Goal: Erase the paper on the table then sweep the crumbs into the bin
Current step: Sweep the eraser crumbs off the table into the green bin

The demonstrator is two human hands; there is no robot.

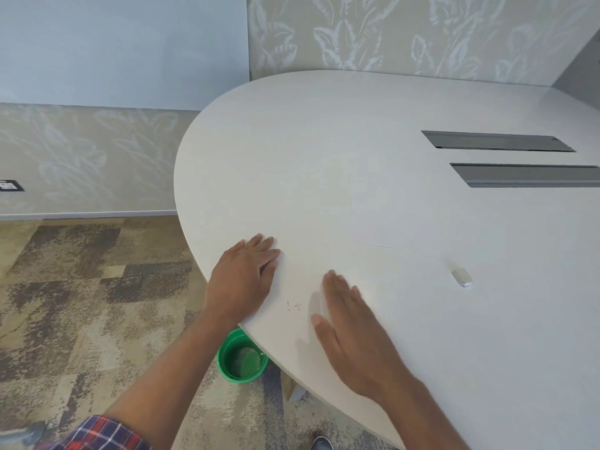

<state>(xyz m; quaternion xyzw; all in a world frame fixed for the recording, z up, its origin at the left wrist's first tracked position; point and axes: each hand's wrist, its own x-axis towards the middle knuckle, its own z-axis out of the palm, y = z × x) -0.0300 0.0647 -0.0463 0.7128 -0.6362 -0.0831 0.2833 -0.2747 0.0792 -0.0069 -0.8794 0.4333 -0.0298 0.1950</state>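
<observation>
Closest to the person, a plaid sleeve [97, 433] covered the left forearm, and the toe of a shoe [321, 443] showed on the patchy carpet [65, 287]. A green bin [242, 357] stood on the floor, tucked partly under the rounded edge of the white surface [389, 125], just below the left wrist. The right hand [354, 332] lay flat over the surface, its grip spread and holding nothing, the fingers blurred. Just left of its fingertips sat a few dark crumbs [293, 307], near the surface's edge above the bin. The left hand [242, 277] pressed palm-down at the rim, fingers together, empty as well. The paper [406, 287] was barely distinguishable from the white surface, only faint edges showing beyond the right hand. A small white eraser [462, 277] lay on it, well apart from both hands. Farther back, two grey slots [519, 157] were set into the surface, and leaf-patterned wallpaper [389, 30] covered the wall behind.
</observation>
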